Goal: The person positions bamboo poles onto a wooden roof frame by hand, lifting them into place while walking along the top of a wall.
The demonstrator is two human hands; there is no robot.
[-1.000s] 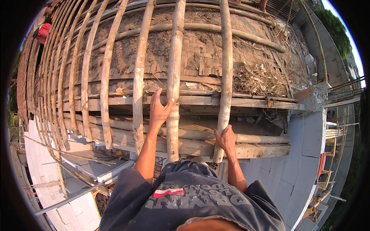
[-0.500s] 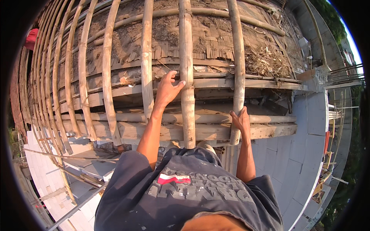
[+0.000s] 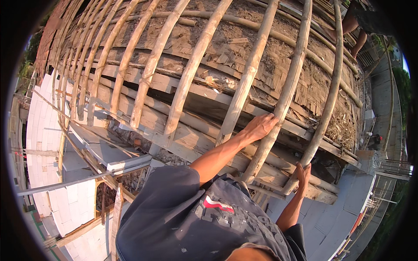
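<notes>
A row of long bamboo poles [image 3: 195, 71] slopes down toward me over the frame of an old roof. My left hand [image 3: 261, 127] reaches across and has its fingers curled against one bamboo pole [image 3: 291, 89]; part of the grip is hidden. Farther right, my right hand [image 3: 302, 175] is wrapped round the lower part of the rightmost pole [image 3: 327, 119], close to its end. Beneath both hands run a horizontal bamboo pole [image 3: 202, 126] and a squared timber beam [image 3: 193, 141].
Broken woven matting [image 3: 222, 56] and debris lie under the poles. Another person's legs [image 3: 353, 32] show at the upper right. White block walls [image 3: 43, 130] stand below on the left, and a grey block wall [image 3: 348, 191] on the right. Timbers and poles cross the drop at lower left.
My view has turned left, so the poles now lean across it. My left hand has gone from open beside a pole to curled against it. The right hand stays on its pole. Another person's legs have appeared.
</notes>
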